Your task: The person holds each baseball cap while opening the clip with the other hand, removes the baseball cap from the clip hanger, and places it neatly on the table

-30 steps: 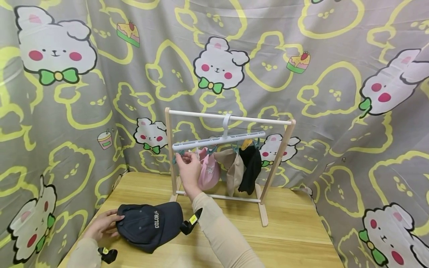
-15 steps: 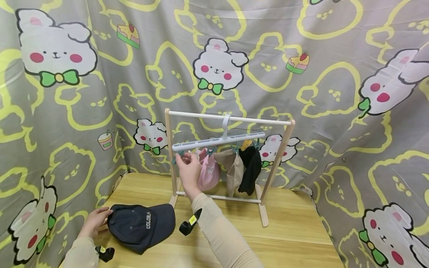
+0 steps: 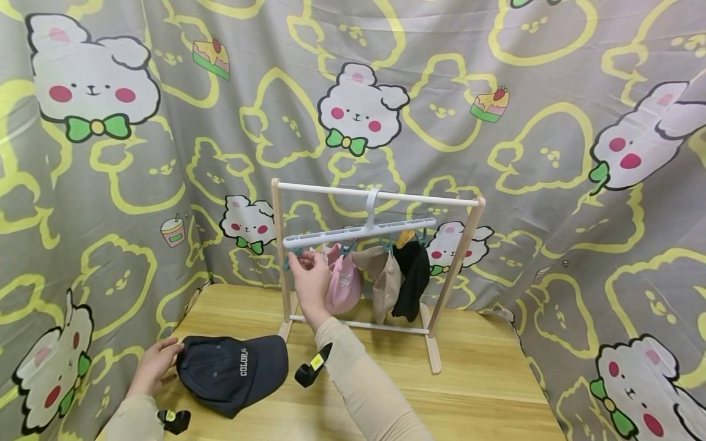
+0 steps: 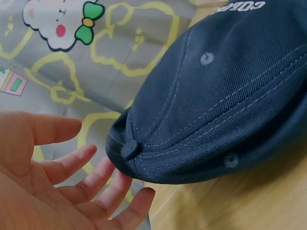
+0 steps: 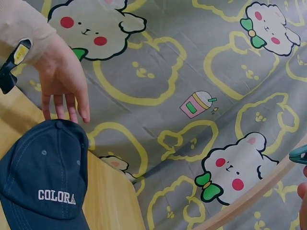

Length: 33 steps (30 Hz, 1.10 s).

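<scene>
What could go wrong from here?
Left hand is open at the navy cap, not gripping it: the cap could slip if lifted like this.
Hanger hangs by one hook: tugging the teal clip in the right hand might swing it.
Pink cap beside that hand may get bumped.

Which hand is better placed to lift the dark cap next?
Probably the left hand: it is close by the dark cap, while the right hand is busy pinching a teal clip at one end of the hanger.
</scene>
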Motion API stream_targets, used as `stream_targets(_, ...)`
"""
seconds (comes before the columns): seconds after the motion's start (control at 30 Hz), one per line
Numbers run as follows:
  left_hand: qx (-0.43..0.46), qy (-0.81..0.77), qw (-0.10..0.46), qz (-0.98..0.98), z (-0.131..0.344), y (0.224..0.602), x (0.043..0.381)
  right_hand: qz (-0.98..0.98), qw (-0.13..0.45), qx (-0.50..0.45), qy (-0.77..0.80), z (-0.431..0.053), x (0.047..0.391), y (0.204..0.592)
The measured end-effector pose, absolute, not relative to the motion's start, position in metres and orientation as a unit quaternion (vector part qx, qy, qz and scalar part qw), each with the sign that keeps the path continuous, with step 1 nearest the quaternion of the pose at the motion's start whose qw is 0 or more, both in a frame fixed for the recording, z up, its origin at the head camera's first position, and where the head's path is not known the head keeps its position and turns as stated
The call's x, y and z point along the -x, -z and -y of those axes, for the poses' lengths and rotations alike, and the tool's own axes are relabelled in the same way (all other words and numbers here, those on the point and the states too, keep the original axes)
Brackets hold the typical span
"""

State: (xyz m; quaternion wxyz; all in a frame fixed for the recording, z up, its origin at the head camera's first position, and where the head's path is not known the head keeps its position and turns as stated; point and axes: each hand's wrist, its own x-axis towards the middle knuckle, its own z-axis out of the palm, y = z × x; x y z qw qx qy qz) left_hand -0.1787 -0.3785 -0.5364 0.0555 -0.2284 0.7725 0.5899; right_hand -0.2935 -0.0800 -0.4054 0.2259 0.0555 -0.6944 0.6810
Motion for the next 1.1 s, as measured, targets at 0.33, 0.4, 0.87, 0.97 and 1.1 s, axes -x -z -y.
stream_targets(0.33, 0.255, -0.52, -0.063, -0.812, 0.363, 0.531, 0.175, 0.693, 0.219, -0.05, -0.685, 0.081, 0.292, 0.402)
stream_targets(0.4, 0.28, -0.495, -0.12, -0.814, 0.357, 0.53, 0.175, 0.692, 0.216, -0.047, -0.687, 0.082, 0.292, 0.402)
stream_targets(0.87, 0.281, -0.532, -0.274, -0.75, 0.317, 0.526, 0.185, 0.687, 0.209, -0.038, -0.695, 0.083, 0.29, 0.399)
stream_targets(0.97, 0.262, -0.548, -0.28, -0.744, 0.306, 0.519, 0.19, 0.687, 0.21, -0.037, -0.695, 0.083, 0.29, 0.399)
stream_targets(1.1, 0.241, -0.564, -0.293, -0.734, 0.292, 0.509, 0.199, 0.688, 0.211, -0.039, -0.693, 0.083, 0.29, 0.4)
